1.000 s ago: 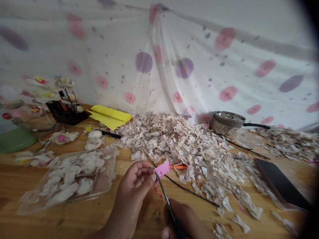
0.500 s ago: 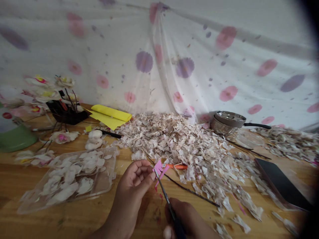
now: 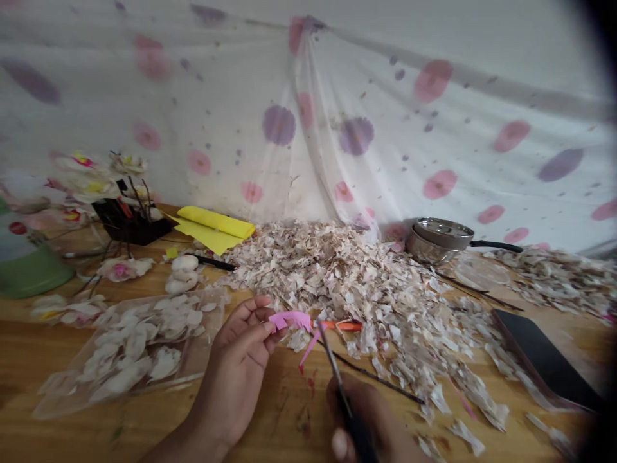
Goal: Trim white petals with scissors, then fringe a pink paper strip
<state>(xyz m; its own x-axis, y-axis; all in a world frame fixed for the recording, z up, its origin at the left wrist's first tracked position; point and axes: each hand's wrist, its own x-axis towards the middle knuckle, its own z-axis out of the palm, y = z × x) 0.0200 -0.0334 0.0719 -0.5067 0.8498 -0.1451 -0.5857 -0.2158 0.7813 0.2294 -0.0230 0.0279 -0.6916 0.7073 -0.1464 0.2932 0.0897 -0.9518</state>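
Observation:
Between the thumb and fingers of my left hand is a pink paper strip, its right end cut into a fringe. My right hand is wrapped round the dark handle of a pair of scissors. The scissor blades point up and away, just right of the strip and apart from its fringe. Beneath the blade tips lies a thin pink scrap on the table. An orange-handled tool lies behind it, against the heap of dried petals.
A clear plastic tray with pale petals stands at left. Yellow paper, a black holder and a green container are farther back. A phone lies at right, below a metal pot. A dark twig crosses the middle.
My left hand has moved left with the pink strip, which now shows more of its length. The scissors have drawn away to the right, off the paper.

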